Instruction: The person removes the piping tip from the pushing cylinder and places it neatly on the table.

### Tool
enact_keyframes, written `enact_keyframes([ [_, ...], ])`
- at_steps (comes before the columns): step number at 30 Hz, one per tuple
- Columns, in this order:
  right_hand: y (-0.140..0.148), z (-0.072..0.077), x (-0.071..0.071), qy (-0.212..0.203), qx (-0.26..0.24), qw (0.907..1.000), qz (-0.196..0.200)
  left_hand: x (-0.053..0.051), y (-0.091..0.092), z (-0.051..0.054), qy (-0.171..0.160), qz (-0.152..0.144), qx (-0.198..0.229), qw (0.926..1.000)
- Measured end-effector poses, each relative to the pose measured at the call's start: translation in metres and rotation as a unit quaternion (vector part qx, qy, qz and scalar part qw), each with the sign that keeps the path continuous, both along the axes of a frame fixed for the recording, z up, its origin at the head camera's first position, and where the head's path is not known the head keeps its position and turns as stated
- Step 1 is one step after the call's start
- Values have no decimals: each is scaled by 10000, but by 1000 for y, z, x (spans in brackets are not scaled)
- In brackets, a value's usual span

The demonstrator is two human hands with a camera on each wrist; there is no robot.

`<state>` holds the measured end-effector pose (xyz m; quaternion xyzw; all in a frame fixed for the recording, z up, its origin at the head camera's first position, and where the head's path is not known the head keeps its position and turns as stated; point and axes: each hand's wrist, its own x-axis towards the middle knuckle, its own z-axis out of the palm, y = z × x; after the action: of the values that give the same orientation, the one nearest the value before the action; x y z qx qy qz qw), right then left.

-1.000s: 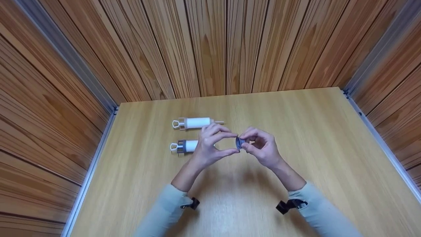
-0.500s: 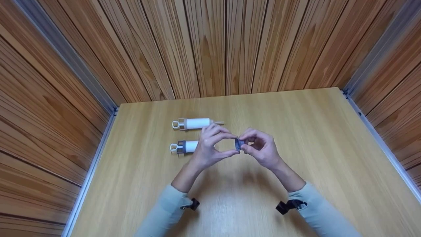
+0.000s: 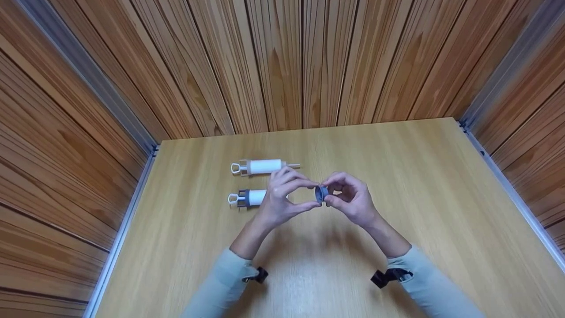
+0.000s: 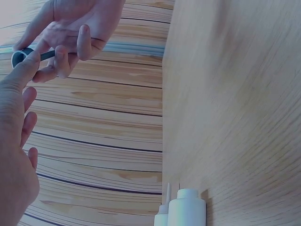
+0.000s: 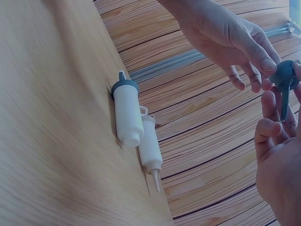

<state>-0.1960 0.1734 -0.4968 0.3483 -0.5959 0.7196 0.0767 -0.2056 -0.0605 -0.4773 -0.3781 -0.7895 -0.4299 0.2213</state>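
Observation:
A small dark blue-grey cap is held above the table between both hands; its hollow rim faces left, and the right wrist view shows a thin nozzle on the cap. The left hand pinches the rim between thumb and forefinger. From the other side, the right hand grips it with thumb and fingers, which hide the nozzle in the head view. Left of the hands lies a white syringe-like tube with a dark collar, its right end behind the left hand.
A second white tube, with a pale collar, a ring handle and a thin tip pointing right, lies farther back. The wooden table meets slatted wood walls and metal edge rails.
Both hands stay nearly in place around the cap, which has turned slightly so that more of its hollow side shows. The tubes lie as before.

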Motion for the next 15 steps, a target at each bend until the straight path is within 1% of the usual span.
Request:
enact_keyframes([
  [4,2,-1,-2,88,-76,9999,108,0,0,1,-65,-36,48,10000],
  [8,5,-4,-5,143,-37,9997,171,0,-1,2,-34,-64,66,10000],
  [11,9,-6,-7,134,90,9998,74,0,-3,5,56,-56,85,9999],
  [15,16,-7,-7,23,314,9994,-125,-1,-9,7,92,-58,149,9998],
])
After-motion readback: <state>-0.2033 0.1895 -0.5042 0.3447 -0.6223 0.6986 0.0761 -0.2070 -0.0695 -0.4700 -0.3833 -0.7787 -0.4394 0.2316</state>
